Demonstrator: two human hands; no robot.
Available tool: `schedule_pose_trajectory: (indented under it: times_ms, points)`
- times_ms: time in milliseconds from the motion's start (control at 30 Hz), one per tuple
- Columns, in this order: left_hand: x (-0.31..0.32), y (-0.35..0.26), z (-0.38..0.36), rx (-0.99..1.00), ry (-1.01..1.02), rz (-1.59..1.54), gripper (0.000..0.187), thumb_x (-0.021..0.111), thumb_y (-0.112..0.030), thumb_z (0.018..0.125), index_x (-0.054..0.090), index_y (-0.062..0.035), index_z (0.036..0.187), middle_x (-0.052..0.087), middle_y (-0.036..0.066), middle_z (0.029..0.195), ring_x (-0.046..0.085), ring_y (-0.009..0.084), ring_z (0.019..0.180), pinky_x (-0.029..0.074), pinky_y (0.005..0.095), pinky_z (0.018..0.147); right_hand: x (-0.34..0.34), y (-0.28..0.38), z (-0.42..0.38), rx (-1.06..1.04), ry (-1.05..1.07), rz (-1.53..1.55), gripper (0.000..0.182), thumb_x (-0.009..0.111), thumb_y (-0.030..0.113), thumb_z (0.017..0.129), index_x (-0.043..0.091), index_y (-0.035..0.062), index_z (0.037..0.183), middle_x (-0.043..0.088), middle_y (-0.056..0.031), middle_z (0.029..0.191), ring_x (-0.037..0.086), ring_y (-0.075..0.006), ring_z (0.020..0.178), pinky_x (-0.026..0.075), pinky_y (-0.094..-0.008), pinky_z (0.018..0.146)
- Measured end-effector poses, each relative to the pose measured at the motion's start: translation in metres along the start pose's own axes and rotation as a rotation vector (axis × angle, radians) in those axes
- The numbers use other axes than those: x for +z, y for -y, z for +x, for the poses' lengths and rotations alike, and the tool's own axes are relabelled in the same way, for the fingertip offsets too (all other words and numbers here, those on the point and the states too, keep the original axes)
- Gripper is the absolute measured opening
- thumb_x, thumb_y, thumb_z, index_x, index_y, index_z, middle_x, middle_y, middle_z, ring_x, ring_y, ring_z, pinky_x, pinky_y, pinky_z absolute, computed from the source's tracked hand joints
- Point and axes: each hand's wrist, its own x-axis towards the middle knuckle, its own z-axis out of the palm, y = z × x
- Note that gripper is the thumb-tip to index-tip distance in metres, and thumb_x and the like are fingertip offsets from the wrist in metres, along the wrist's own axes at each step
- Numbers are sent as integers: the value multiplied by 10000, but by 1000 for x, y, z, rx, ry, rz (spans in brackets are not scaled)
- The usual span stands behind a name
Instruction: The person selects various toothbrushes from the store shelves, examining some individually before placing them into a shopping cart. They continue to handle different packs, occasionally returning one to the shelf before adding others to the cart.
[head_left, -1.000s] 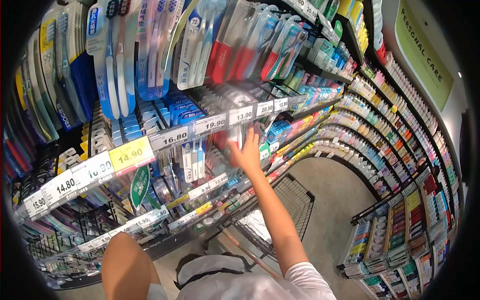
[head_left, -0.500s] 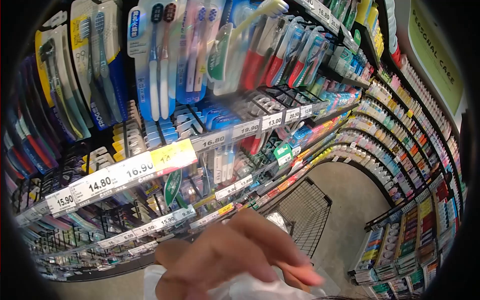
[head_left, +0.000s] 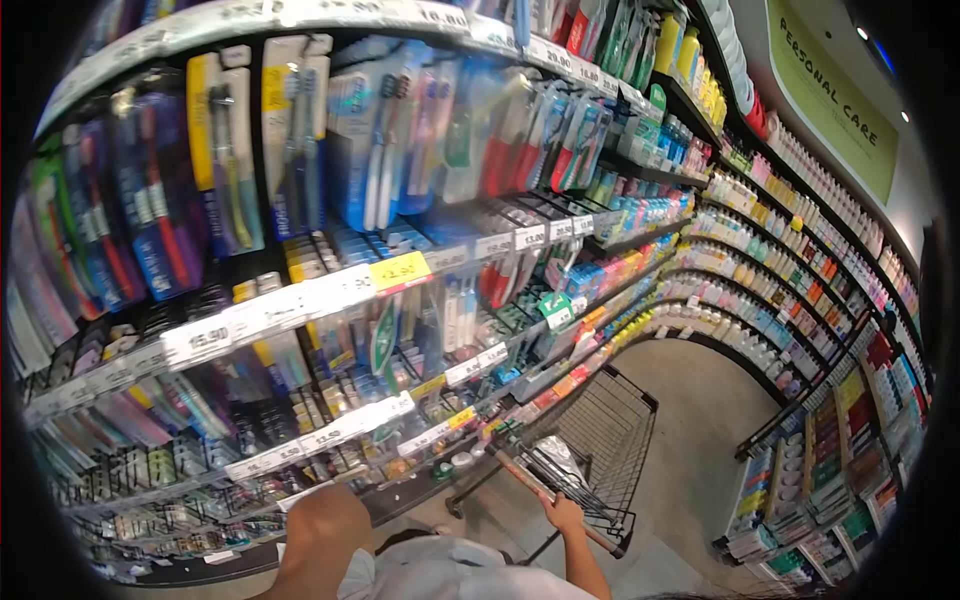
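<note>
The left hand is out of frame, only the arm [head_left: 315, 540] showing; the price tags [head_left: 300, 295] are blurred past reading; the cart [head_left: 600, 450] contents are unclear; right fingers [head_left: 563, 513] hide part of the handle [head_left: 530, 485].

Black wire cart [head_left: 610, 440] with red-brown handle [head_left: 556, 500], yellow price tag [head_left: 400, 270] among white ones, blue toothbrush packs [head_left: 370, 140], green sign [head_left: 828, 95] with dark lettering, grey floor [head_left: 700, 400], white shirt [head_left: 450, 572]

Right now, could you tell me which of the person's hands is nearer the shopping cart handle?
Right. The right hand grips the cart handle; the left hand is out of view, only that arm showing lower left.
</note>
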Motion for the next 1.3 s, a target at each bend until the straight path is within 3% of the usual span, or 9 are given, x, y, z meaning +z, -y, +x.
schedule_pose_trajectory:
  times_ms: [167, 333, 367, 467, 567, 733, 833, 1067, 1300]
  points:
    - [32, -108, -35, -559, 22, 188, 146, 509, -160, 896, 596, -65, 963, 610, 63, 853, 582, 192, 724, 452, 278, 716, 11, 5, -29, -34, -89, 42, 775, 326, 727, 806, 622, 30, 970, 649, -240, 937, 626, -395, 911, 468, -472, 817]
    - [66, -123, -95, -1811, -741, 326, 332, 523, -282, 867, 625, -2, 720, 591, 78, 654, 513, 161, 467, 413, 263, 451, 36, 15, -70, -59, -119, 51, 734, 366, 711, 804, 598, 32, 957, 653, -239, 885, 630, -400, 883, 479, -473, 790]
    - [43, -119, -178, -1527, -538, -408, 326, 481, -282, 902, 595, -9, 764, 564, 34, 649, 505, 102, 553, 363, 210, 505, 36, 23, -81, -82, -92, 34, 748, 375, 723, 791, 599, 30, 963, 655, -235, 876, 635, -395, 870, 485, -471, 780]
    - [69, -124, -273, -2147, -148, 268, 166, 517, -178, 851, 573, -62, 955, 605, 54, 770, 557, 142, 640, 441, 271, 584, 42, 36, -127, -144, -50, -4, 762, 445, 759, 728, 621, 50, 942, 663, -216, 849, 650, -382, 834, 504, -462, 742]
    - [83, -152, -325, -1845, 627, 888, 264, 545, -112, 768, 554, -96, 1032, 566, 97, 964, 557, 214, 915, 457, 334, 739, 58, 52, -172, -189, 6, -37, 708, 482, 736, 729, 640, 66, 893, 663, -213, 830, 650, -387, 810, 508, -456, 722]
    - [66, -189, -343, -1544, 902, 1162, 394, 650, -82, 639, 520, -50, 1010, 506, 103, 1090, 472, 270, 1119, 332, 451, 1006, 85, 87, -262, -186, 76, -43, 643, 512, 689, 742, 653, 72, 851, 660, -197, 755, 658, -355, 778, 513, -458, 677]
    - [57, -242, -353, -1787, 1121, 876, 425, 661, -89, 629, 516, -63, 1028, 523, 97, 1091, 488, 269, 1124, 309, 461, 1031, 118, 100, -312, -174, 109, -39, 639, 525, 691, 730, 657, 72, 811, 657, -189, 722, 658, -360, 758, 514, -456, 658]
    - [72, -358, -329, -1792, 1105, 641, 223, 670, -243, 621, 635, -51, 730, 619, 143, 660, 629, 342, 676, 492, 447, 614, 189, 151, -434, -191, 79, 87, 448, 607, 507, 764, 668, 63, 786, 649, -161, 706, 643, -352, 691, 501, -432, 606]
    - [80, -454, -271, -2010, 1314, 417, 269, 691, -275, 595, 672, -28, 702, 646, 166, 702, 644, 337, 694, 502, 452, 590, 244, 214, -528, -171, 247, 227, 504, 611, 536, 758, 685, 59, 905, 644, -231, 756, 630, -413, 746, 486, -489, 654]
